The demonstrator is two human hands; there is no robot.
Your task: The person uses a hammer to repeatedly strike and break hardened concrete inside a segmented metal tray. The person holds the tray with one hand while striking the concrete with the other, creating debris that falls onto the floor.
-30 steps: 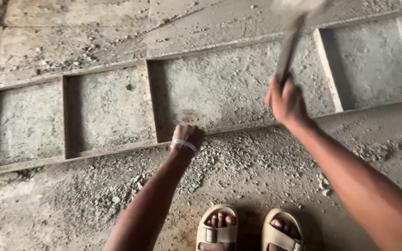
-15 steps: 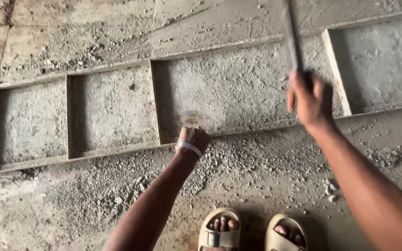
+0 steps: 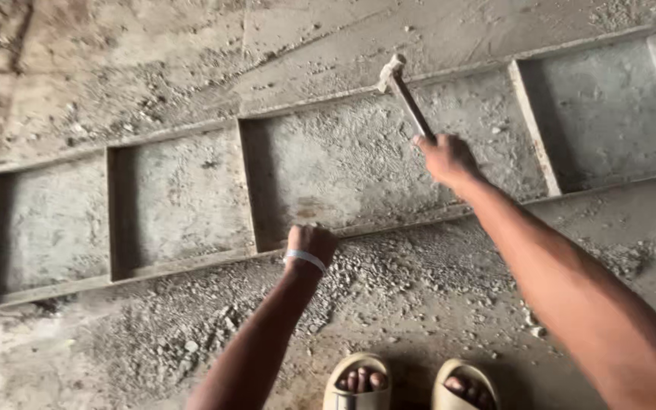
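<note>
A long ladder-like metal frame (image 3: 248, 186) with several rectangular compartments lies flat on the dusty concrete floor. My left hand (image 3: 311, 244), a pale band at its wrist, grips the frame's near rail at the middle compartment. My right hand (image 3: 445, 158) is closed on the handle of a hammer (image 3: 402, 91). The hammer's head is down at the frame's far rail, touching or just above it.
Loose grit and small concrete crumbs (image 3: 389, 273) are scattered along the near side of the frame. My feet in tan sandals (image 3: 411, 387) stand at the bottom edge. The floor beyond the frame is rough, stained concrete.
The hammer was raised high out of view and has swung down onto the frame's far rail. My right hand dropped and moved left. My left hand kept its grip on the near rail.
</note>
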